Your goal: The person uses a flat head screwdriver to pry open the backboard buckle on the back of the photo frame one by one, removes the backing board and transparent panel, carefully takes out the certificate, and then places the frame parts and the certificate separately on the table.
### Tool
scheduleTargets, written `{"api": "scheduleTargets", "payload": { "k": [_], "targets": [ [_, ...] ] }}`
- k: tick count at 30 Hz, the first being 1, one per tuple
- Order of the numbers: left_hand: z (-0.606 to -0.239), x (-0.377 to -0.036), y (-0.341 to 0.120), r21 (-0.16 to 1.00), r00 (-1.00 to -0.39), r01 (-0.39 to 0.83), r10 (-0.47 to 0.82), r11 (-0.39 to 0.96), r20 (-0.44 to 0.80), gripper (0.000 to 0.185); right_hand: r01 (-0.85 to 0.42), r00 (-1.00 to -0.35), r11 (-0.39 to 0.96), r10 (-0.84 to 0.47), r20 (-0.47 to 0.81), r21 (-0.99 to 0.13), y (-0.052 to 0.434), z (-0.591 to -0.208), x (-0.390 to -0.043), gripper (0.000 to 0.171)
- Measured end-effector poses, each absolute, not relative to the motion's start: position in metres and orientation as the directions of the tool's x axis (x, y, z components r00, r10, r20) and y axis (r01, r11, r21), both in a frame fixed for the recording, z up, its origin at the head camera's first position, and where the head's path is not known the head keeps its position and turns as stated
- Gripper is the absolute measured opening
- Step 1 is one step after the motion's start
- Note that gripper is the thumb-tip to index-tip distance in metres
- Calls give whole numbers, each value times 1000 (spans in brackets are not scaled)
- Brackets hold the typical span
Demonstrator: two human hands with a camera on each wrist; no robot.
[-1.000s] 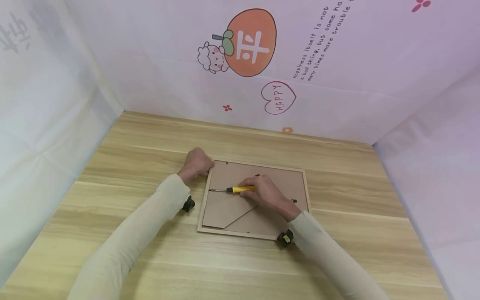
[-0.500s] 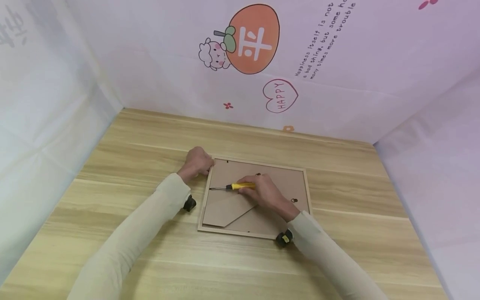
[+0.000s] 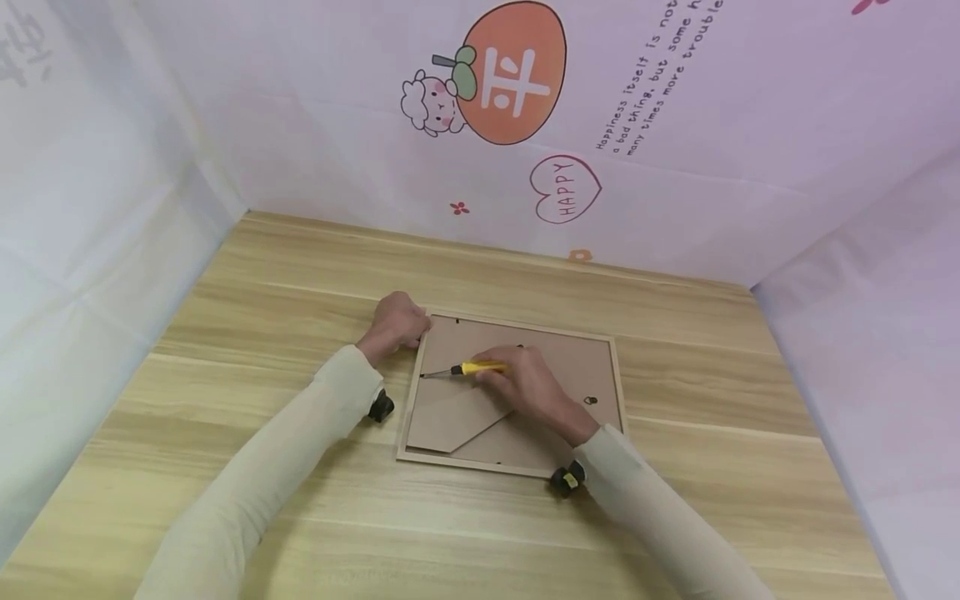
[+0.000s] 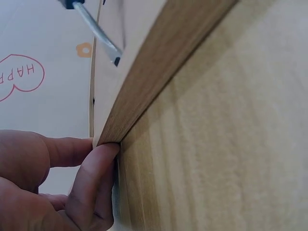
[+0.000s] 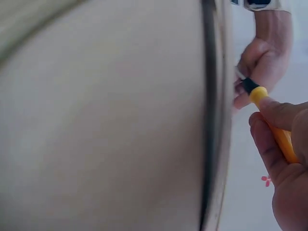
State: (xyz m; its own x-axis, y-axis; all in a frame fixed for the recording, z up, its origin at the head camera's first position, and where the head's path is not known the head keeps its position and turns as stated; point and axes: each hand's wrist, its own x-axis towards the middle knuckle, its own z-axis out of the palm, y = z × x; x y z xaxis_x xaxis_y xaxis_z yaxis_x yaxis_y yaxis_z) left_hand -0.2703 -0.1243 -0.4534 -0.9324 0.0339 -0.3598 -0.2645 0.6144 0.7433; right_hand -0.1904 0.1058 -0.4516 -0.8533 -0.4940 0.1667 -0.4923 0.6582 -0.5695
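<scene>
A picture frame [image 3: 618, 379] lies back side up on the wooden table, its thin pale wooden rim around a brown backing board. At its far left corner my left hand [image 3: 400, 319] pinches the rim between thumb and finger, seen close in the left wrist view. My right hand [image 3: 531, 379] grips a yellow-handled screwdriver [image 3: 474, 367] above the board. The metal shaft points left, its tip at a small dark tab [image 3: 422, 376] on the left inner edge. In the left wrist view the screwdriver tip [image 4: 114, 57] meets that tab; the right wrist view shows the handle [image 5: 281, 139] in my fingers.
A folded stand flap [image 3: 442, 425] lies on the board's near left. A ring hanger [image 3: 591, 401] sits at its right, and other small tabs line the edges. White printed sheets [image 3: 337, 150] wall the table's back and sides. A black wrist camera [image 3: 567, 479] overhangs the near rim.
The screwdriver's handle has swung slightly toward the far side while its tip stays by the left-edge tab. My left hand keeps its place on the corner. The head view has shifted a little.
</scene>
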Motion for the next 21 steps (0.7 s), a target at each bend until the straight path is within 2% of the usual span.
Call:
{"api": "scheduleTargets", "payload": {
  "k": [5,12,16,21],
  "targets": [
    [-453,-270,-124,736,-932,-258,38,626,-360,50,-373,-905,619,-407,124,-691,105,-451,-192,26],
    [-454,-270,-124,731,-936,-246,38,637,-349,52,-182,-946,410,-320,46,-894,102,-459,-191,28],
    [-455,-270,-123,731,-937,-242,42,638,-347,52,-178,-955,348,-287,76,-920,94,-458,-184,25],
    [-455,-271,-124,733,-940,-236,40,638,-339,53,-191,-963,364,-249,102,-912,83,-453,-173,21]
  ]
}}
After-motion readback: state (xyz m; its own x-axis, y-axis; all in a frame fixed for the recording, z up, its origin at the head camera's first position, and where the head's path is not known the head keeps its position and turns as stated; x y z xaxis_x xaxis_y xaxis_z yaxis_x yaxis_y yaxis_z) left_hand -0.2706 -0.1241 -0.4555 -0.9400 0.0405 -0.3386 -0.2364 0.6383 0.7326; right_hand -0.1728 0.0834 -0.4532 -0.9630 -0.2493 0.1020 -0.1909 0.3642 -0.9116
